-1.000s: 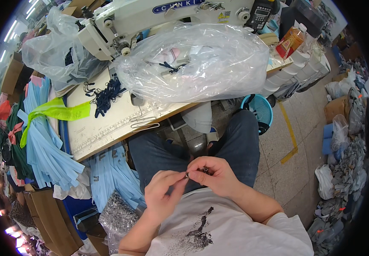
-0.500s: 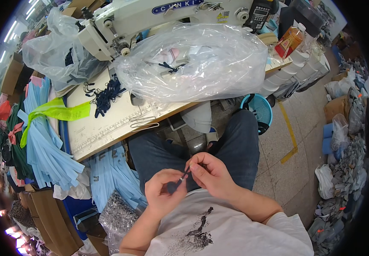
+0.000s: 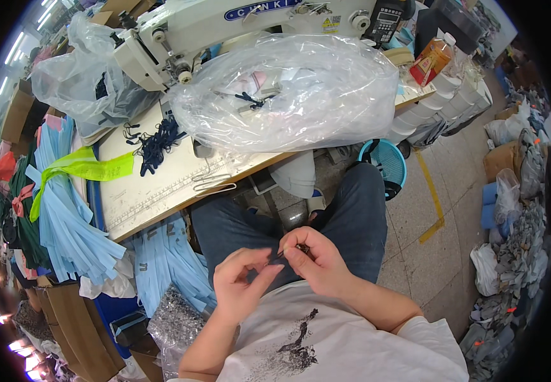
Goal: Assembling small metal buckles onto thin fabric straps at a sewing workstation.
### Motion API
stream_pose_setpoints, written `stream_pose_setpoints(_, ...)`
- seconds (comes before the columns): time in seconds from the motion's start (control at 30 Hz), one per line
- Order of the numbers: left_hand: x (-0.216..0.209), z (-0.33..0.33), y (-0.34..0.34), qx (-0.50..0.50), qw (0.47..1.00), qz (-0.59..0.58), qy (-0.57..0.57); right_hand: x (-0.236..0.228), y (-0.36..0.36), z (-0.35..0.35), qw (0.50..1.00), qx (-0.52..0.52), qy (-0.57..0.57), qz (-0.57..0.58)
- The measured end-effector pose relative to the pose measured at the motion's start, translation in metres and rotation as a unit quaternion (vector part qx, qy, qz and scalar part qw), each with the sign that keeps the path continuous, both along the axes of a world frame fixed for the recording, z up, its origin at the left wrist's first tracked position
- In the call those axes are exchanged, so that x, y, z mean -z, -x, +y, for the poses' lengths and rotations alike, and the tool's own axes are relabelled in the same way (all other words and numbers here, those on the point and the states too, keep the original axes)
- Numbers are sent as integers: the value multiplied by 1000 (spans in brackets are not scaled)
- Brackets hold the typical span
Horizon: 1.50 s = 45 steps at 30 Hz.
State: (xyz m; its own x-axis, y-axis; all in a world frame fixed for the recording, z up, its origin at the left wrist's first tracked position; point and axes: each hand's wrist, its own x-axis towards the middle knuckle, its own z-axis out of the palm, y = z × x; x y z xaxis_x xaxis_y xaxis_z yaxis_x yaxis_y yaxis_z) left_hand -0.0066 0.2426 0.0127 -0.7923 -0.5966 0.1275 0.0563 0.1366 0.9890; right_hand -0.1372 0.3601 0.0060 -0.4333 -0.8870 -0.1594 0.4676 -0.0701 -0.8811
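Note:
Over my lap, my left hand (image 3: 243,280) is open, thumb and forefinger apart with nothing visible between them. Close beside it, my right hand (image 3: 317,264) is closed in a pinch on a small dark piece (image 3: 302,247). Its shape is mostly covered by the fingers. On the sewing table lies a heap of navy cord loops (image 3: 159,143). A few similar dark loops (image 3: 250,100) rest on a large clear plastic bag (image 3: 301,108).
A white sewing machine (image 3: 250,22) spans the table (image 3: 141,204) beyond the bag. Light blue fabric strips (image 3: 65,210) and a neon yellow strip (image 3: 87,167) hang at the left. A turquoise basket (image 3: 393,167) stands on the floor to the right. Fabric scraps (image 3: 511,267) pile up farther right.
My left hand has let go of the dark piece, and its fingers have spread. The right hand now has a dark piece gathered in its fingers, staying in nearly the same place.

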Motion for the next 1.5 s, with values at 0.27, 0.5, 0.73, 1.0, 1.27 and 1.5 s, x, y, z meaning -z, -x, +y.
stream_pose_setpoints(0.27, -3, -4, 2, 16, 996, -44, -73, 6, 4, 2, 987, -38, 17, 157)
stream_pose_setpoints(0.5, 0, -3, 0, 3, 993, -18, -117, 2, 12, 2, 981, -70, 34, 177)
stream_pose_setpoints(0.73, 1, -3, 0, -13, 998, -25, -61, -8, 11, -1, 986, -56, -43, 149)
stream_pose_setpoints(1.0, 5, 2, 0, -52, 985, -72, -149, 2, 11, -2, 985, -26, -11, 168)
stream_pose_setpoints(1.27, 12, -2, -3, -6, 997, -43, -60, -4, 14, -1, 999, 12, -23, 24)
stream_pose_setpoints(1.5, 12, 6, 2, -25, 950, 51, -306, -1, 11, -2, 989, 57, -41, -132)
